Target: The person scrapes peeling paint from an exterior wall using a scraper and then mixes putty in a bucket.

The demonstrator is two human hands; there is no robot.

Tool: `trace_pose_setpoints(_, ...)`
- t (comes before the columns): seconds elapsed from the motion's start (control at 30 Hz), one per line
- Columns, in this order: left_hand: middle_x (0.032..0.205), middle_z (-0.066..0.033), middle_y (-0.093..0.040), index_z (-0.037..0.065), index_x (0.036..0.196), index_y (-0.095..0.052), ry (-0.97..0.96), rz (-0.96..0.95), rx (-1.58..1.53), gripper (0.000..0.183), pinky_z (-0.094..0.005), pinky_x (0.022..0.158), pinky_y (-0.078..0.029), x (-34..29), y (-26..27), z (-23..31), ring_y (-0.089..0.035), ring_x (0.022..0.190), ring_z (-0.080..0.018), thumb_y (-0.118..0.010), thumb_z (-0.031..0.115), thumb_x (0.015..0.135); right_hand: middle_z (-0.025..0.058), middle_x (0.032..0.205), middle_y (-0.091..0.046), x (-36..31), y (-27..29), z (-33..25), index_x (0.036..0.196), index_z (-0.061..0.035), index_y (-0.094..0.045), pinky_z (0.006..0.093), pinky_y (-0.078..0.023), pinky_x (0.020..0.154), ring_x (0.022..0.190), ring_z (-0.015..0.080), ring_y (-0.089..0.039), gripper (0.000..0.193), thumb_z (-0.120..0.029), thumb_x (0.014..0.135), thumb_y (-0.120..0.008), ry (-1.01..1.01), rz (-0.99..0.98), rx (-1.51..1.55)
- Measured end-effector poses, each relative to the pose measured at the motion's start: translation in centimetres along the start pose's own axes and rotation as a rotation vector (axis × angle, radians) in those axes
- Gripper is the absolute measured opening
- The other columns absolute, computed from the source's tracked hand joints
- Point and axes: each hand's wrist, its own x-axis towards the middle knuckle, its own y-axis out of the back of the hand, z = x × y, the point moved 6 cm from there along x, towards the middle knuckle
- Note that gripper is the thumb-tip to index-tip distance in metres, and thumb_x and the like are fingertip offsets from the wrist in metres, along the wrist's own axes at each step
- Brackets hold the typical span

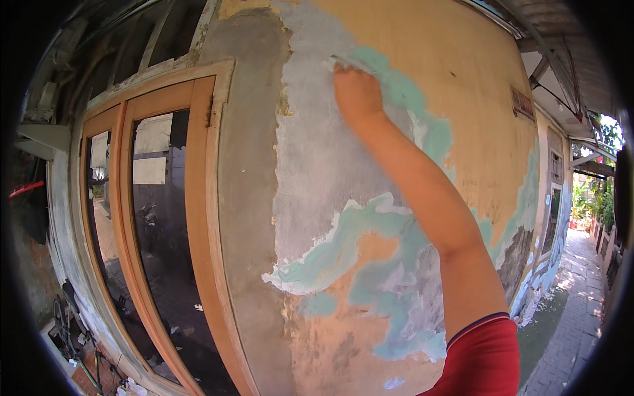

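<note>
1. One hand is seen, the right hand (357,92), raised on a bare arm with a red sleeve (485,360) at the shoulder; the left hand is not in view.
2. The right hand is closed around a small tool, seemingly a scraper (345,63), of which only a thin pale edge shows above the knuckles. Whether it is a blade or another tool cannot be told.
3. The tool's edge is pressed to the wall (317,158) at the upper rim of the bare grey plaster patch, just where a teal paint layer (403,92) begins.
4. The step in hand is judged to be the scraping of old paint off the wall, with a broad grey area already stripped below the hand.
5. For the next move, a firm stroke along the paint's edge would be called for, with the blade kept flat so that the plaster is not gouged.
6. Left of the plaster patch, one wooden window frame (201,218) with two glazed leaves is counted.
7. Right of the plaster patch, orange paint (475,79) remains over the teal.
</note>
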Motion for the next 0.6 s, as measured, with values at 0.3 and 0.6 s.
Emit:
trace_pose_setpoints(0.3, 0.076, -0.0094, -0.065, 0.002, 0.093, -0.070, -0.218, -0.128, 0.576, 0.065, -0.0425, 0.068, -0.047, -7.1, -3.1, 4.8, -0.058, 0.071, -0.0260, -0.039, 0.058, 0.105, 0.0157, 0.087, -0.075, -1.0, -2.7, 4.3, 0.089, -0.0013, -0.075, 0.0383, -0.061, 0.065, 0.077, 0.0289, -0.075, 0.012, -0.005, 0.085, -0.064, -0.079, -0.177, -0.100)
trace_pose_setpoints(0.6, 0.075, -0.0100, -0.066, -0.001, 0.105, -0.070, -0.148, 0.035, 0.750, 0.054, -0.0409, 0.067, -0.050, -4.9, -2.0, 2.4, -0.062, 0.070, -0.0266, -0.050, 0.049, 0.104, 0.0191, 0.086, -0.074, 0.9, 0.5, 8.2, 0.086, 0.0004, -0.074, 0.0392, -0.060, 0.064, 0.079, 0.0285, -0.076, 0.012, -0.004, 0.085, -0.063, -0.119, -0.069, -0.121)
